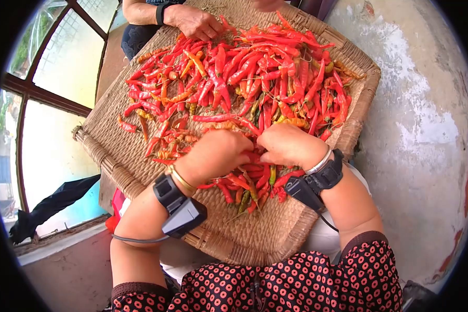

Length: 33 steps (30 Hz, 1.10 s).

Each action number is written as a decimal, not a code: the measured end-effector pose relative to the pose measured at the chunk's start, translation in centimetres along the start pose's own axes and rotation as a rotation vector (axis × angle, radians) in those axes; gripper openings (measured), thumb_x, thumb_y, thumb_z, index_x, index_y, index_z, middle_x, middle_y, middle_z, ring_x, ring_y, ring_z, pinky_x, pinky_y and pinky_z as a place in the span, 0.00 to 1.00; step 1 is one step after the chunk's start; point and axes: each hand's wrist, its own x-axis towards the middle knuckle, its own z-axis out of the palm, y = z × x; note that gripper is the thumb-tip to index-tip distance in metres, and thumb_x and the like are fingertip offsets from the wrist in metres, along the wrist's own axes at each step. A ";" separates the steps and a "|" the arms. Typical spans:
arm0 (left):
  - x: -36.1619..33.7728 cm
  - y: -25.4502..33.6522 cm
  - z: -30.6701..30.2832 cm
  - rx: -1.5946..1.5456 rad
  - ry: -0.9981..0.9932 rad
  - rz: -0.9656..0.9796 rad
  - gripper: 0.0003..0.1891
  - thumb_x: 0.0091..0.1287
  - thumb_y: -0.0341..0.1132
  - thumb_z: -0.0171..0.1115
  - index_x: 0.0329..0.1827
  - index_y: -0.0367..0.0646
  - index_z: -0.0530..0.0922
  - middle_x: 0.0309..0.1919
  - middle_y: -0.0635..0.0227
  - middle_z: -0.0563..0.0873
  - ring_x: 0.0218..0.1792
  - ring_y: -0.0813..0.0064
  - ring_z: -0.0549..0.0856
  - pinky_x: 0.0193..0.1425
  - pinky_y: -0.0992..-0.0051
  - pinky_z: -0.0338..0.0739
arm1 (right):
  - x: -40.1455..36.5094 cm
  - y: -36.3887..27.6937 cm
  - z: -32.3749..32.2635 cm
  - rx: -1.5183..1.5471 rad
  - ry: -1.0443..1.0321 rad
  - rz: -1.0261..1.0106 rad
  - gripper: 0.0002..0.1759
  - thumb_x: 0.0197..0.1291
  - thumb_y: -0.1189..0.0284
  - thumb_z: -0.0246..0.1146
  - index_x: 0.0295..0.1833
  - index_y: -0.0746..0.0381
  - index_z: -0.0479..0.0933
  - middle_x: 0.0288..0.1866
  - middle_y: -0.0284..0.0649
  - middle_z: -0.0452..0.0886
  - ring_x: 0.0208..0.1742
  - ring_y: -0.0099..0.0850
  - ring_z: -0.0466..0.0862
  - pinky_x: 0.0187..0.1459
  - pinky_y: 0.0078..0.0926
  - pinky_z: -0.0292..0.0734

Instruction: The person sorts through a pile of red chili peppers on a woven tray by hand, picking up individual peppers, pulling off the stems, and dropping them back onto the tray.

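A large heap of chili peppers [255,62], mostly red with some orange, yellow and green, lies on a woven tray [117,122]. Over the heap's near side, my left hand [218,151] is closed, fingertips pinched inward at a red chili pepper. Close by on the right, my right hand [291,145] is also closed, its fingertips meeting the same red pepper between the hands. The backs of both hands hide much of the grip. Below them, a smaller pile of peppers [249,187] sits toward the tray's near edge.
Across the tray, another person's hand [196,22] rests at the peppers. A window [62,67] stands on the left, with a black folded cloth or umbrella [57,205] beside it. A worn plaster wall [416,104] rises on the right. The tray has a raised rim [366,104].
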 end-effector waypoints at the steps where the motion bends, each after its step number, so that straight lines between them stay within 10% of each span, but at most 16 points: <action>1: 0.0 0.2 0.5 -0.002 0.004 0.002 0.10 0.52 0.31 0.62 0.37 0.42 0.79 0.29 0.59 0.80 0.31 0.62 0.81 0.36 0.69 0.76 | 0.0 -0.1 0.1 -0.005 -0.002 0.002 0.12 0.46 0.66 0.62 0.31 0.64 0.78 0.27 0.50 0.78 0.35 0.45 0.80 0.39 0.39 0.74; 10: -0.2 0.6 0.3 0.190 -0.129 -0.164 0.08 0.50 0.35 0.61 0.29 0.41 0.76 0.29 0.59 0.77 0.34 0.58 0.80 0.36 0.65 0.75 | 0.4 -0.9 -0.5 -0.020 -0.120 -0.027 0.09 0.45 0.68 0.61 0.28 0.64 0.77 0.31 0.49 0.78 0.37 0.45 0.79 0.37 0.41 0.72; 16: -1.2 -0.9 -4.6 0.065 0.030 -0.327 0.06 0.49 0.31 0.61 0.28 0.39 0.78 0.25 0.58 0.81 0.28 0.60 0.81 0.32 0.68 0.75 | -0.1 1.0 -1.2 0.061 0.228 -0.165 0.09 0.46 0.68 0.61 0.29 0.64 0.76 0.29 0.46 0.77 0.33 0.44 0.78 0.35 0.37 0.72; 20: -1.1 -2.9 -5.7 -0.155 0.282 -0.511 0.10 0.50 0.28 0.64 0.36 0.38 0.79 0.30 0.58 0.83 0.33 0.62 0.83 0.38 0.70 0.75 | -0.1 1.0 -1.7 0.272 0.596 0.090 0.07 0.49 0.72 0.61 0.31 0.65 0.76 0.27 0.44 0.77 0.29 0.38 0.79 0.33 0.31 0.73; 22: -0.6 -3.5 -5.2 0.164 0.738 -0.415 0.18 0.51 0.30 0.66 0.45 0.37 0.76 0.38 0.56 0.82 0.41 0.60 0.82 0.45 0.70 0.74 | 0.1 1.0 -1.4 0.339 0.640 0.101 0.08 0.49 0.68 0.61 0.29 0.62 0.75 0.27 0.44 0.78 0.32 0.42 0.79 0.35 0.37 0.74; 28: -0.8 0.3 -1.8 0.044 -0.058 -0.068 0.12 0.49 0.32 0.64 0.38 0.43 0.79 0.31 0.57 0.81 0.34 0.59 0.81 0.39 0.66 0.76 | 0.2 0.1 -1.2 0.285 0.524 -0.008 0.08 0.48 0.68 0.62 0.30 0.62 0.75 0.26 0.44 0.78 0.32 0.42 0.79 0.35 0.38 0.74; 33: -0.5 0.8 1.0 0.087 -0.326 -0.092 0.07 0.51 0.37 0.60 0.29 0.44 0.79 0.25 0.59 0.80 0.30 0.58 0.81 0.35 0.64 0.75 | 0.6 0.3 -0.4 0.229 0.438 -0.072 0.08 0.49 0.69 0.62 0.30 0.63 0.75 0.27 0.44 0.78 0.32 0.41 0.79 0.35 0.36 0.73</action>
